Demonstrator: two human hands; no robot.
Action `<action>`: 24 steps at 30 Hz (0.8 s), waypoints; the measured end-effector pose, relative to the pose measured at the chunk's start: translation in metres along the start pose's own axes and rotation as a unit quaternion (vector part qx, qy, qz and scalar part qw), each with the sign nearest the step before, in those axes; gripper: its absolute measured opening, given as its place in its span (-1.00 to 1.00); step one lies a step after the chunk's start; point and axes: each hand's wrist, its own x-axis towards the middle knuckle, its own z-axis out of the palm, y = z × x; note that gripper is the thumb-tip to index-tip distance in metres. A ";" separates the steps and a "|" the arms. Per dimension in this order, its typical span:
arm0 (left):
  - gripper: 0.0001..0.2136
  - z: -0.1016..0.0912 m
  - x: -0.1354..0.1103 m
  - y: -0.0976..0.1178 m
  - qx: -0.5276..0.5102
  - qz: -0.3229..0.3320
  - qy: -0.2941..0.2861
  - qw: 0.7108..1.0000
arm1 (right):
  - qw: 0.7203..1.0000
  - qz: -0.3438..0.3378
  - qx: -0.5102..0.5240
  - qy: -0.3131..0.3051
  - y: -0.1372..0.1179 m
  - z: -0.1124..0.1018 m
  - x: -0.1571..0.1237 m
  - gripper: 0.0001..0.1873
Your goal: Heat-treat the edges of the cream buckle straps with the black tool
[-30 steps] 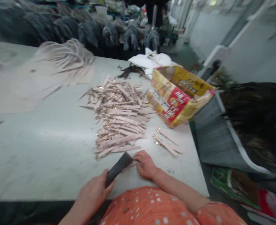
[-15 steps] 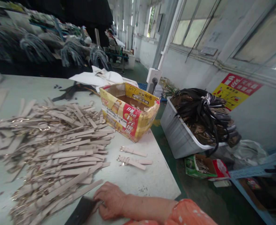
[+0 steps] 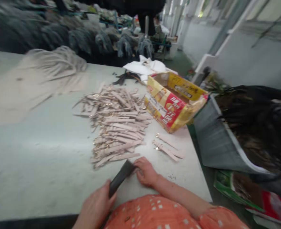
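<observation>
A flat black strip [image 3: 120, 178], perhaps leather, spans the gap between my two hands near the table's front edge. My left hand [image 3: 96, 203] is closed round its lower end. At the far end, my right hand [image 3: 147, 171] has its fingers bent and pinched on the strip, with the wrist close to the tabletop. Just beyond lies a heap of pale beige straps with gold buckles [image 3: 121, 124]. A few more buckled straps [image 3: 167, 149] lie apart, to the right of the heap. Motion blurs the strip's detail.
A yellow and red cardboard box [image 3: 170, 111] stands at the table's right side. Pale sheets and cords [image 3: 59, 68] lie at the left back. Beyond the table's right edge is a grey bin [image 3: 207, 146] of dark material. White pieces [image 3: 145, 67] lie at the back.
The view has swung left and down, so things appear further right and my left hand now shows. My right hand is still at the end of the black strip.
</observation>
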 end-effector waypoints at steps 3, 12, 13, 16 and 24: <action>-0.69 -0.008 -0.005 0.000 -0.024 -0.015 0.026 0.999 | 1.000 0.014 0.023 0.005 0.001 -0.003 -0.001 -0.62; -0.77 -0.010 -0.041 -0.035 -0.014 -0.048 0.020 0.999 | 0.999 -0.020 -0.004 -0.050 0.000 -0.005 -0.005 -0.61; -0.78 -0.007 -0.045 -0.037 -0.012 -0.041 0.011 0.999 | 0.998 -0.020 -0.011 -0.053 0.000 -0.005 -0.004 -0.62; -0.79 -0.002 -0.049 -0.035 -0.017 -0.031 -0.005 0.999 | 0.998 -0.016 -0.026 -0.055 0.002 -0.003 -0.003 -0.68; -0.75 -0.010 -0.033 -0.028 -0.036 -0.057 0.011 0.998 | 0.998 0.006 -0.034 -0.054 0.000 -0.001 -0.002 -0.78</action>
